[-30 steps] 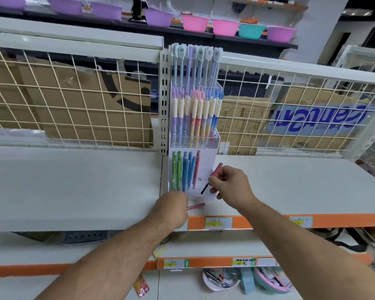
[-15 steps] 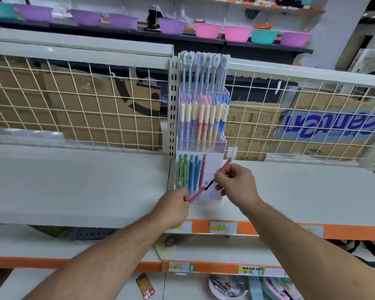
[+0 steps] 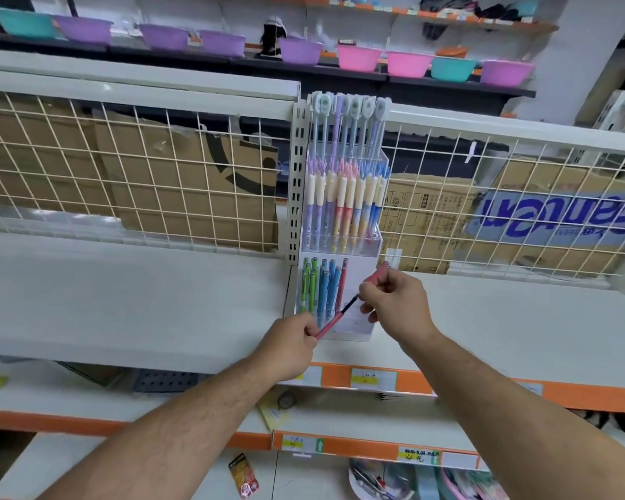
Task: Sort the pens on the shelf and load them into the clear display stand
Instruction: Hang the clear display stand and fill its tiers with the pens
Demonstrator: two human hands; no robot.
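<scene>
so left hand (image 3: 289, 344) pinches what looks like a pink cap (image 3: 327, 324), right hand (image 3: 397, 304) grips the pink pen (image 3: 377, 274). crooked push could bend its tip

- Pinches a pink cap (image 3: 326, 325) in the left hand (image 3: 291, 350), over the front edge of the shelf (image 3: 159, 301).
- Grips a pink pen (image 3: 377, 275) in the right hand (image 3: 399, 304), black tip at the cap's mouth.
- Just behind: clear display stand (image 3: 356, 328), pens upright.

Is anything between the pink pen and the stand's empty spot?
Nothing visible. The pen in the right hand is right by free front space in the stand. The left hand holds a pink piece at its tip.
</scene>
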